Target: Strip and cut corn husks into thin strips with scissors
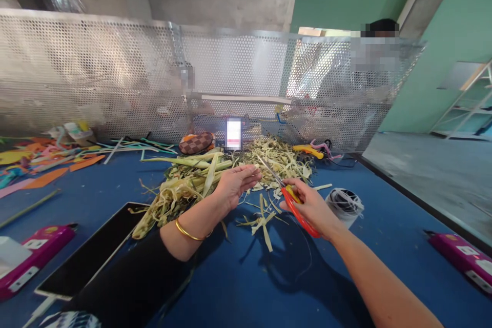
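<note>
Evidently, the right grip (313,208) held red-handled scissors (295,211); whether the left grip (232,187) held anything was indiscernible. A blade slip risked nicking nearby left fingers (248,170).

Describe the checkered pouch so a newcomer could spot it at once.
Look across the blue table to its far edge, along the perforated panel. Left of the lit display, behind the heap of pale stalks, lies the pouch. Its brown check pattern sets it apart from both.

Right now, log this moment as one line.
right hand: holding red-handled scissors | left hand: raised nearby, grip unclear | blue table: plant stalks, pale scraps
</note>
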Demonstrator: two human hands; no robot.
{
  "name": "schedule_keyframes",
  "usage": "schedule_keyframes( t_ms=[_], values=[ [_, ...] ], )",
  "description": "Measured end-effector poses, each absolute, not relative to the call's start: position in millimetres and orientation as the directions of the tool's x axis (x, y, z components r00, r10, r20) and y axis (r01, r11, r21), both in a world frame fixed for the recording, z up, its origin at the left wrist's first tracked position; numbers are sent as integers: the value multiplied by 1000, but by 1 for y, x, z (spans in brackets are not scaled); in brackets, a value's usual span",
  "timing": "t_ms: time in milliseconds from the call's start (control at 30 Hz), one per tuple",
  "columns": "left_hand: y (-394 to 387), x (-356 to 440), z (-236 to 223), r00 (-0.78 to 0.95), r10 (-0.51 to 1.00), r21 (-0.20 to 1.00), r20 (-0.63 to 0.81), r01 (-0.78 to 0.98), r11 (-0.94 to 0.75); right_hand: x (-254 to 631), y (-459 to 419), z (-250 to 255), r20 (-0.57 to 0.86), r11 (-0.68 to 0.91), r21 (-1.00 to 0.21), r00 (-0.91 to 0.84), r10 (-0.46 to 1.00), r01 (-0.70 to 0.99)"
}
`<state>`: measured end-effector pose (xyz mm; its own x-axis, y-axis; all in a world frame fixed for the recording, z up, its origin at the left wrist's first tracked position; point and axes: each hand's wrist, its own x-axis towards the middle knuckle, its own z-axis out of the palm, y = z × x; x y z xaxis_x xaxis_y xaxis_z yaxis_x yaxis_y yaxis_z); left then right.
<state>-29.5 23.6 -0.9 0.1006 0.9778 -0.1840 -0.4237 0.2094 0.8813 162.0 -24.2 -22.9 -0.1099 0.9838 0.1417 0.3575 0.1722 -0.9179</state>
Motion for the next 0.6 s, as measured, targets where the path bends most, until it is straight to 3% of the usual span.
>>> schedule_keyframes(
  t_ms=[167,600],
  values=[
    [25,-28,-3,106,977,869,-187,-446,214,163,-22,-26,169,208,-828,-122,978,520],
    [25,-26,-6,126,975,884,-183,-412,219,159,-24,-24,219,257,-803,-134,966,538]
  ],
)
